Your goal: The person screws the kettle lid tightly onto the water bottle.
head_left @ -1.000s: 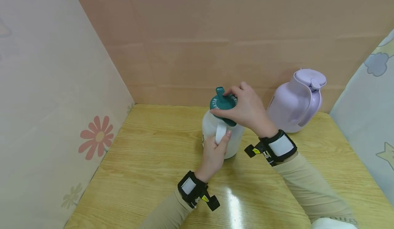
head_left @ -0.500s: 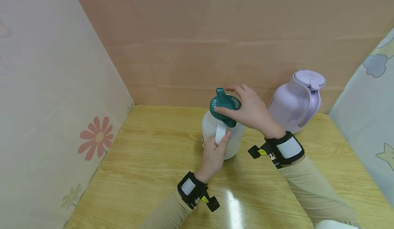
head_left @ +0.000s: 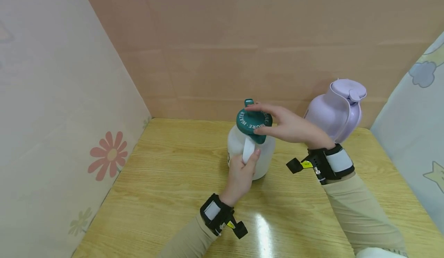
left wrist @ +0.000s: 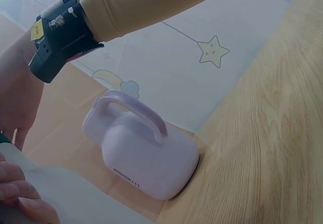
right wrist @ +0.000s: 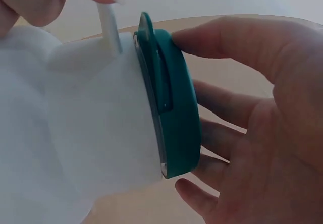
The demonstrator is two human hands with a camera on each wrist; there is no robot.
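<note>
Teal plastic marked the lid (head_left: 254, 120) of the white jug (head_left: 250, 150), which stood on the wooden table (head_left: 166, 181) in the head view. Its handle (head_left: 248, 150) was gripped by the left hand (head_left: 240, 175), while the right hand (head_left: 291, 126) was spread over the lid, fingertips at the rim. A lilac thermos jug (head_left: 334, 112) stood beyond the right knuckles.

From the left wrist, only that lilac jug (left wrist: 144, 151) and curled fingertips (left wrist: 20, 204) were shown.

From the right wrist, the fingers (right wrist: 227, 37) were seen wide around the lid (right wrist: 171, 98), barely touching. A firmer, evenly spaced grip would probably be needed before twisting, with the jug braced.
</note>
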